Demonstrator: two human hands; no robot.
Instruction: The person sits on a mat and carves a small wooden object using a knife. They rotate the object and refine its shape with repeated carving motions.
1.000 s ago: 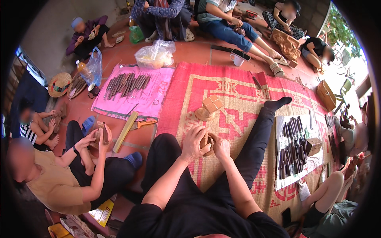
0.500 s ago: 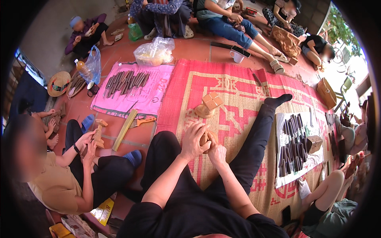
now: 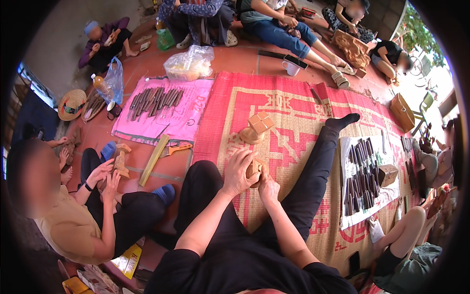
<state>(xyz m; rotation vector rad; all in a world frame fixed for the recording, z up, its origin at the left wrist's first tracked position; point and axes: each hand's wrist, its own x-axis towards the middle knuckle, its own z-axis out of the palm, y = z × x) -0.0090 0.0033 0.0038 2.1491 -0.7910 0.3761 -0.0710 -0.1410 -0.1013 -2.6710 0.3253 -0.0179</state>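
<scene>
Between my knees, a small rounded piece of light brown wood (image 3: 254, 169) is gripped in my left hand (image 3: 238, 172), whose fingers wrap over its far side with the thumb at the near side. My right hand (image 3: 269, 189) is closed against the right side of the wood; whatever its fingers hold is hidden. Just beyond my hands, a wooden carving with a squared block top (image 3: 261, 122) and a round lower part rests on the mat.
A red and straw mat (image 3: 298, 115) lies under my legs. Rows of carving tools (image 3: 155, 102) lie on a pink cloth, and more dark-handled tools (image 3: 361, 176) on a white sheet. At left, a co-worker (image 3: 73, 210) holds a wooden piece (image 3: 121, 161). A brush (image 3: 177, 149) lies nearby.
The wood in my hands has turned slightly, showing more of its face. The co-worker at left has shifted their hands on their wooden piece.
</scene>
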